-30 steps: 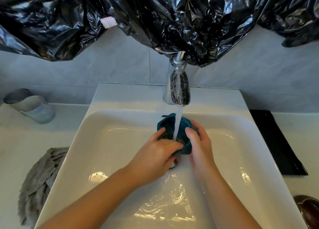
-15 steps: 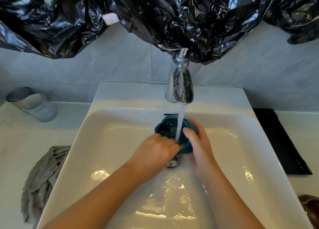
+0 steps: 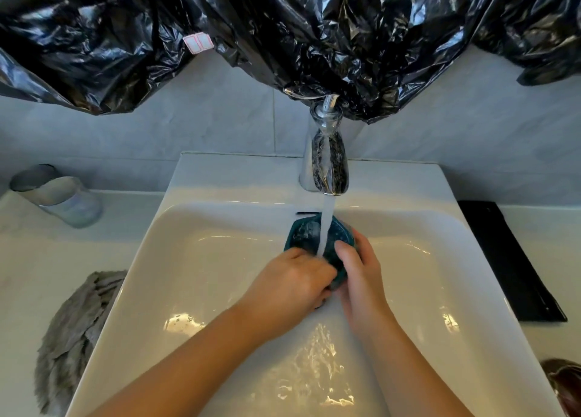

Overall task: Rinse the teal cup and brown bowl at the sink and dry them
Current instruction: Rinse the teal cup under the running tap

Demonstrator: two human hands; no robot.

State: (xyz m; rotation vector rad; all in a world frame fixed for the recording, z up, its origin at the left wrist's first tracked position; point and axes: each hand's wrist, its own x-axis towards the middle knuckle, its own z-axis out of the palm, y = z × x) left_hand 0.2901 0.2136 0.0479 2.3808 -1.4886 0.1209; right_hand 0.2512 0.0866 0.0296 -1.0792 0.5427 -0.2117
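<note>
The teal cup (image 3: 306, 235) sits tilted under the running water from the chrome faucet (image 3: 328, 161), over the white sink (image 3: 195, 259). My right hand (image 3: 358, 278) grips the cup's right side, thumb over the rim. My left hand (image 3: 292, 287) is closed against the cup's near left side; its fingers are hidden behind the knuckles. Water pours into the cup's mouth. The brown bowl (image 3: 564, 385) lies on the counter at the lower right corner, partly cut off by the frame edge.
A grey cloth (image 3: 72, 335) lies on the counter left of the sink. A glass jar (image 3: 59, 196) lies on its side at the far left. A black flat tray (image 3: 509, 259) rests right of the sink. Black plastic sheeting (image 3: 283, 32) hangs above the faucet.
My left hand has slid lower over the cup's near side, covering more of it. The cup stays under the stream with the right hand in place.
</note>
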